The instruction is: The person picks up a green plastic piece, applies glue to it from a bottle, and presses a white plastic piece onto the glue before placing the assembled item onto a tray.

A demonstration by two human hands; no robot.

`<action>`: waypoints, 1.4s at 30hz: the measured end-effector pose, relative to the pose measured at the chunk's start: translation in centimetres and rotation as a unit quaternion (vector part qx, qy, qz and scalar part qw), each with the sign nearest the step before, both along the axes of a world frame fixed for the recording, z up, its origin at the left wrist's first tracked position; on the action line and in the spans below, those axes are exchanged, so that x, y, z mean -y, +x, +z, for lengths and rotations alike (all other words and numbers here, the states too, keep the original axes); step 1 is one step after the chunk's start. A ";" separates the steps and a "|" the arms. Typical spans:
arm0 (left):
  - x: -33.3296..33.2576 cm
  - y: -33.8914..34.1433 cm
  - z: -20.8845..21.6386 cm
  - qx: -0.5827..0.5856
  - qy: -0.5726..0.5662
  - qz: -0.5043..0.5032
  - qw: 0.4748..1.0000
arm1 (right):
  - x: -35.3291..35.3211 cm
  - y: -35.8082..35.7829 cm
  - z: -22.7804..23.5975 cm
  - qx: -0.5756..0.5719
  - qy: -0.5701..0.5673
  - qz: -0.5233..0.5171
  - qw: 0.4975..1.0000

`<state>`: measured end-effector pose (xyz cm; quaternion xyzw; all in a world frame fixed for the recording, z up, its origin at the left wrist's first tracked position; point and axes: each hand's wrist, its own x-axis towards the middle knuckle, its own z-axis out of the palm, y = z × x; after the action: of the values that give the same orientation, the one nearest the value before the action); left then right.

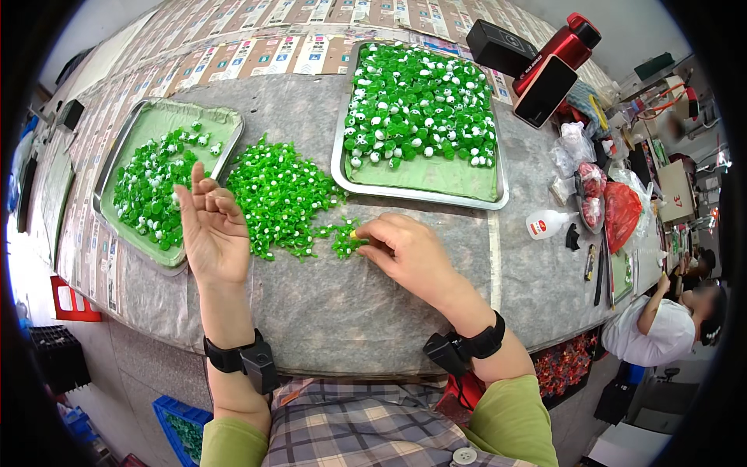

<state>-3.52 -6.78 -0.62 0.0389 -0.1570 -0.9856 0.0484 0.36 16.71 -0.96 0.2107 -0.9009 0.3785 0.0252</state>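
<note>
My left hand (pixel 216 233) is raised between the left tray (pixel 173 268) and a loose heap of small green plastic pieces (pixel 276 191). Its palm is turned up and the fingers are half curled and apart, with nothing plainly held. My right hand (pixel 408 253) reaches in from the right, thumb and forefinger pinched at a little cluster of green pieces (pixel 345 243) at the heap's near right edge. A bit of yellow shows at the fingertip. Green and white frog-like heads (pixel 148 191) lie in the left tray; many more (pixel 424 101) fill the large tray (pixel 420 196) beyond my right hand.
At the back right stand a black box (pixel 500 47), a red bottle (pixel 564 47) and a phone (pixel 545 91). A white squeeze bottle (pixel 546 224), a red plastic bag (pixel 622 214) and pens lie to the right. Another person (pixel 654 331) sits at far right.
</note>
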 end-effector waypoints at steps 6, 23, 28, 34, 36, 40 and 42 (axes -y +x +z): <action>-4.3 2.0 1.2 0.039 -0.245 -0.114 0.962 | 0.0 0.3 1.3 0.074 -0.033 -0.012 0.997; -6.1 3.1 0.7 0.041 -0.358 -0.220 0.906 | -0.6 0.4 1.7 0.126 -0.083 -0.016 0.988; -7.1 3.7 1.2 0.003 -0.405 -0.325 0.855 | -0.5 0.8 1.9 0.173 -0.289 -0.048 0.940; -7.8 3.9 0.8 0.054 -0.348 -0.317 0.881 | -0.4 1.2 3.0 0.020 -0.196 -0.053 0.979; -7.5 3.9 0.5 0.063 -0.334 -0.287 0.896 | -1.6 0.9 4.1 -0.088 -0.127 -0.046 0.987; -7.0 3.7 0.9 0.086 -0.306 -0.243 0.916 | -7.6 1.8 7.1 -0.235 -0.222 -0.321 0.890; -7.4 3.6 1.1 0.080 -0.293 -0.251 0.919 | -12.3 3.2 7.6 -0.287 -0.263 -0.438 0.810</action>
<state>0.04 0.63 0.45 0.0611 -0.4471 -0.8688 -0.2039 3.59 28.97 6.67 -0.1216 -0.7156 0.4723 0.5001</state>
